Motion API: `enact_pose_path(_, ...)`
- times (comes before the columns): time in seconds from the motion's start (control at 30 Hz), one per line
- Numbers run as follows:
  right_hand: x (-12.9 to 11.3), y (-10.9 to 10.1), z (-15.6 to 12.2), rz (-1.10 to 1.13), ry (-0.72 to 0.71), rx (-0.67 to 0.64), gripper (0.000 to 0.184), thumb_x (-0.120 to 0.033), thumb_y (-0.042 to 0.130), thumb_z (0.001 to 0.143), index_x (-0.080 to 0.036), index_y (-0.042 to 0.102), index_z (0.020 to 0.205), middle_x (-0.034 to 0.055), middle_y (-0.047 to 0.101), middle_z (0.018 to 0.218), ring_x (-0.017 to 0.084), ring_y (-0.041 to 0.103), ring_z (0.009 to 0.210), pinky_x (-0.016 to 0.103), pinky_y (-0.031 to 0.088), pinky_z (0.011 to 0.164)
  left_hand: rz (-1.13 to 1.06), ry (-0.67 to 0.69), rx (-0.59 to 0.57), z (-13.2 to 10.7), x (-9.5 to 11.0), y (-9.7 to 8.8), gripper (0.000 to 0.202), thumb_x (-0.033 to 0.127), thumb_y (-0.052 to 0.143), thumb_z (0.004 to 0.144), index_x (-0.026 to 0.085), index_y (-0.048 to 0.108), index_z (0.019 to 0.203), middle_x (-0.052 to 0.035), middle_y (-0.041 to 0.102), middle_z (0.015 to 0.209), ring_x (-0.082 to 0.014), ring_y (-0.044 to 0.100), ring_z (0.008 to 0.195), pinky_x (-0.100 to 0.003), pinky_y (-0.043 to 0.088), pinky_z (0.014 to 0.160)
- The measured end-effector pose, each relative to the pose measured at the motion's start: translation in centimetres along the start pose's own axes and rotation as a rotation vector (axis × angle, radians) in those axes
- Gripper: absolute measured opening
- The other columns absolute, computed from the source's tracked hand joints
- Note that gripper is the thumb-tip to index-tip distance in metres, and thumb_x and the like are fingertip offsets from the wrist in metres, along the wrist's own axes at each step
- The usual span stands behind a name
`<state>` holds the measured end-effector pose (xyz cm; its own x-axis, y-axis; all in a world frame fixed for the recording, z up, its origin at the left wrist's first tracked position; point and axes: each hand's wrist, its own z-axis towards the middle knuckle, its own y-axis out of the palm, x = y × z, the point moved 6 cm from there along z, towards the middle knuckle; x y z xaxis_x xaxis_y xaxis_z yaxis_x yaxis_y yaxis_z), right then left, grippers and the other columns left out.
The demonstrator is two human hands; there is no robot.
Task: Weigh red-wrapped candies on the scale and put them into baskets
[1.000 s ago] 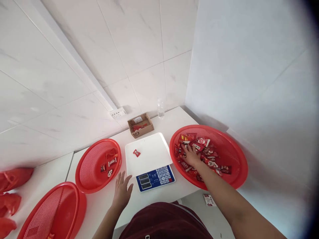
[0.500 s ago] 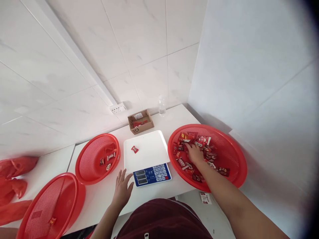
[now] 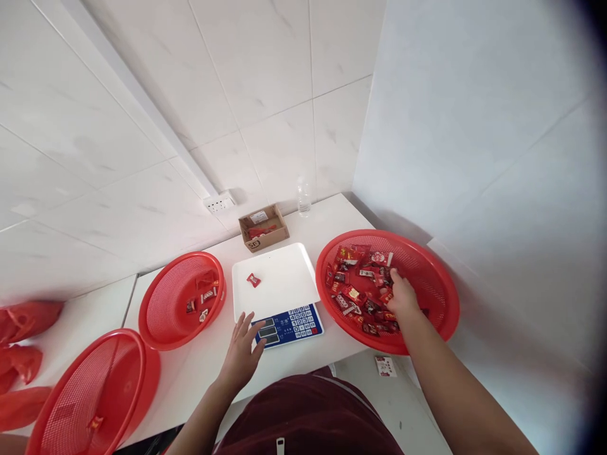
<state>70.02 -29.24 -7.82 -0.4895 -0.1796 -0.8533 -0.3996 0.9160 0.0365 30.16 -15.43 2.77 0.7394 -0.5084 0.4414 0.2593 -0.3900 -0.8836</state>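
My right hand (image 3: 402, 296) is inside the large red basket (image 3: 439, 265) on the right, among several wrapped candies (image 3: 353, 294). Its fingers are curled down by a red wrapper; what lies in them is partly hidden. My left hand (image 3: 241, 354) is open, fingers spread, at the left front corner of a digital scale. The scale's blue keypad panel (image 3: 284, 323) faces me, with fingertips beside its displays. On the white weighing tray (image 3: 279, 272) lies a single red wrapped candy (image 3: 253, 280).
A red basket (image 3: 161, 291) with a few candies stands left of the scale. Nearer is another red basket (image 3: 137, 404) with one small piece. Behind the scale are a cardboard box (image 3: 265, 237) and a clear plastic bottle (image 3: 304, 199). Red bags (image 3: 28, 319) lie far left.
My right hand has moved from the left part of the large basket toward its right side. My left hand has shifted slightly right, closer to the scale's displays. The tray candy stays put.
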Motion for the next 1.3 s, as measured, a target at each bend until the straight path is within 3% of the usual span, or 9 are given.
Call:
enact_pose_path(0.1,-0.6,2.3,-4.0,0.132,0.074,-0.16,0.033,-0.052,0.058,0.074,-0.023,0.048,0.087,-0.0051,0.051,0.061,0.006,0.042,0.042,0.014,0.03,0.032,-0.155,-0.006,-0.059,0.1,1.1,0.0,0.036,0.031,0.048,0.082,0.024,0.058,0.116,-0.0073,0.049,0.135,-0.0268,0.025,0.136,-0.049,0.027,0.108)
enact_pose_path(0.17,-0.7,5.5,-8.3,0.099,0.097,-0.442,0.033,-0.05,0.061,0.073,-0.023,0.051,0.091,-0.0032,0.055,0.066,0.006,0.045,0.044,0.014,0.027,0.031,-0.324,-0.039,-0.14,0.2,1.9,0.1,0.038,0.035,0.05,0.082,0.024,0.056,0.118,-0.0072,0.053,0.13,-0.0257,0.036,0.13,-0.045,0.03,0.107)
enact_pose_path(0.33,1.2,13.1,-19.8,-0.226,-0.016,-0.928,0.045,-0.041,0.059,0.077,-0.025,0.052,0.118,-0.0001,0.062,0.083,0.011,0.057,0.066,0.021,0.047,0.055,-0.882,-0.182,-0.397,-0.1,3.2,0.9,0.051,0.049,0.053,0.081,0.021,0.052,0.124,-0.0106,0.06,0.121,-0.0237,0.053,0.115,-0.04,0.039,0.098)
enact_pose_path(0.47,3.4,17.1,-25.3,-0.367,-0.18,-1.153,0.046,-0.031,0.055,0.078,-0.025,0.051,0.124,0.0008,0.064,0.093,0.015,0.059,0.08,0.029,0.048,0.073,-1.119,-0.231,-0.53,-0.8,2.9,1.5,0.049,0.053,0.054,0.08,0.017,0.06,0.112,-0.011,0.066,0.105,-0.0212,0.061,0.094,-0.037,0.046,0.086)
enact_pose_path(0.63,5.1,17.8,-25.5,-0.458,-0.203,-1.014,0.05,-0.032,0.057,0.077,-0.023,0.049,0.125,0.0051,0.059,0.115,0.018,0.056,0.098,0.033,0.044,0.086,-1.173,-0.364,-0.498,-1.2,-0.4,1.7,0.046,0.053,0.062,0.074,0.017,0.061,0.102,-0.0051,0.065,0.084,-0.0154,0.06,0.078,-0.033,0.049,0.076)
enact_pose_path(0.83,6.8,17.0,-24.7,-0.339,0.066,-0.799,0.054,-0.046,0.056,0.078,-0.021,0.046,0.125,-0.0014,0.059,0.077,0.012,0.057,0.068,0.027,0.047,0.064,-1.239,-0.408,-0.349,0.1,-3.2,-0.2,0.045,0.052,0.068,0.067,0.016,0.058,0.092,-0.0006,0.061,0.076,-0.0107,0.057,0.067,-0.022,0.045,0.059)
enact_pose_path(0.97,7.4,17.0,-25.4,-0.275,0.134,-0.719,0.054,-0.047,0.058,0.076,-0.021,0.047,0.122,-0.0023,0.056,0.075,0.01,0.055,0.064,0.023,0.046,0.057,-1.309,-0.462,-0.299,2.0,-4.0,-1.1,0.033,0.046,0.067,0.072,0.018,0.052,0.083,0.0042,0.056,0.067,-0.007,0.055,0.057,-0.018,0.043,0.055)
enact_pose_path(1.13,8.1,17.4,-26.4,-0.331,0.169,-0.706,0.055,-0.049,0.058,0.075,-0.022,0.047,0.121,-0.0003,0.056,0.078,0.01,0.054,0.061,0.018,0.038,0.041,-1.534,-0.453,-0.318,4.4,-3.9,-1.6,0.035,0.041,0.063,0.078,0.02,0.048,0.1,-0.0061,0.062,0.1,-0.0158,0.064,0.086,-0.03,0.047,0.082)
enact_pose_path(1.3,8.2,17.6,-26.7,-0.355,0.149,-0.688,0.061,-0.054,0.056,0.075,-0.02,0.045,0.124,0.0014,0.058,0.08,0.012,0.056,0.064,0.022,0.044,0.047,-1.456,-0.578,-0.372,3.0,-5.2,-0.4,0.056,0.041,0.064,0.077,0.022,0.035,0.121,-0.0109,0.058,0.111,-0.0172,0.063,0.085,-0.034,0.047,0.08)
